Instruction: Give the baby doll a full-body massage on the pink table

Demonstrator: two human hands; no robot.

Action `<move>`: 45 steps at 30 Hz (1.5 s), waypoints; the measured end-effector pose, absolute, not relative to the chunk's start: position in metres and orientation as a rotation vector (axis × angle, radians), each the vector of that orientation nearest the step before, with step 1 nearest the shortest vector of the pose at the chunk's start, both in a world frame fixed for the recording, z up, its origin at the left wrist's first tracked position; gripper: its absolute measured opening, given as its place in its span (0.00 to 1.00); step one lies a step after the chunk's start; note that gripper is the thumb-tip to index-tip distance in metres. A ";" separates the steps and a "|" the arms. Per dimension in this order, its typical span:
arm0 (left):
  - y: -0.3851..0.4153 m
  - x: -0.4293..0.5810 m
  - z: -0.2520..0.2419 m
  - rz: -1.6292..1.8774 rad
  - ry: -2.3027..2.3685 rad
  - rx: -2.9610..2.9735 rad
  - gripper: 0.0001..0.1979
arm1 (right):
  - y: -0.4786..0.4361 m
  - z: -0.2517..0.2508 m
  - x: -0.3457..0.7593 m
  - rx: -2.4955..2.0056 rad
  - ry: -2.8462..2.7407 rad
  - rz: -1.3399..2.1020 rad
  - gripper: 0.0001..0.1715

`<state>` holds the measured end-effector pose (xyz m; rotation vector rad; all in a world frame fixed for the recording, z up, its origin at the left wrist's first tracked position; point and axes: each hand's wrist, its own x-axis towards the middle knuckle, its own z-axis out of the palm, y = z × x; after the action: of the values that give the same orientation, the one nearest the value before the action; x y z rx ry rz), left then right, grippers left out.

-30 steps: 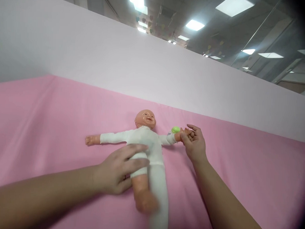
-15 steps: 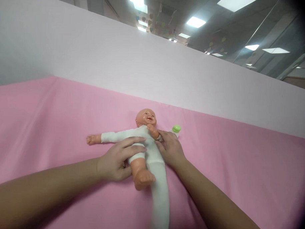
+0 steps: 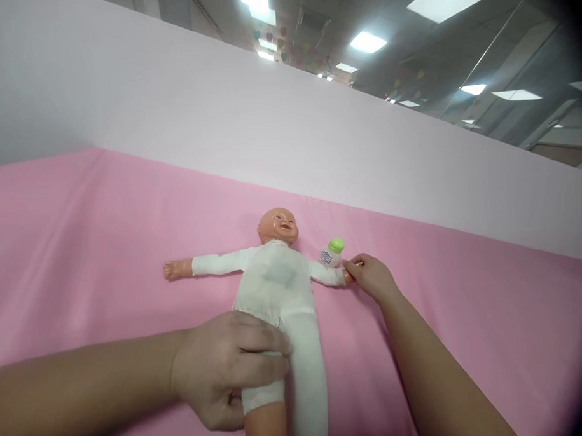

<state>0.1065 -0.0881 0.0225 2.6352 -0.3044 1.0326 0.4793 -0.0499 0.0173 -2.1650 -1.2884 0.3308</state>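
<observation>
A baby doll [image 3: 300,294] with a white cloth body lies face up on a pink sheet [image 3: 142,219], arms spread to both sides. Around its leg on the left side of the view, at the thigh, my left hand [image 3: 233,368] is closed. My right hand [image 3: 371,276] pinches the doll's hand at the end of the arm stretched to the right. Just above that arm is a small white bottle [image 3: 328,257] with a green cap and a printed label. The doll's lower legs run out of view at the bottom.
A plain white wall or panel [image 3: 275,128] rises behind the sheet along its far side. Above it, glass and lit ceiling panels [image 3: 368,42] show. The pink sheet has soft folds.
The doll's raised leg has been lowered toward me by my left hand. My right hand has drawn the doll's bent arm off its chest and out to the right, uncovering the bottle.
</observation>
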 end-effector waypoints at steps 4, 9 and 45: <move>-0.091 0.106 0.023 1.071 -0.243 2.663 0.23 | -0.046 0.007 0.490 -2.164 -1.307 0.466 0.20; -0.085 0.100 0.023 1.196 -0.054 2.676 0.26 | -0.048 0.008 0.481 -1.936 -1.215 0.378 0.25; -0.087 0.108 0.025 0.677 -0.123 2.735 0.23 | -0.045 -0.005 0.483 -1.718 -1.138 0.268 0.23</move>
<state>0.1081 -0.0873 0.0255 2.7355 -0.1233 0.6771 0.4830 -0.0454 -0.0046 -1.7180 -1.1384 0.2681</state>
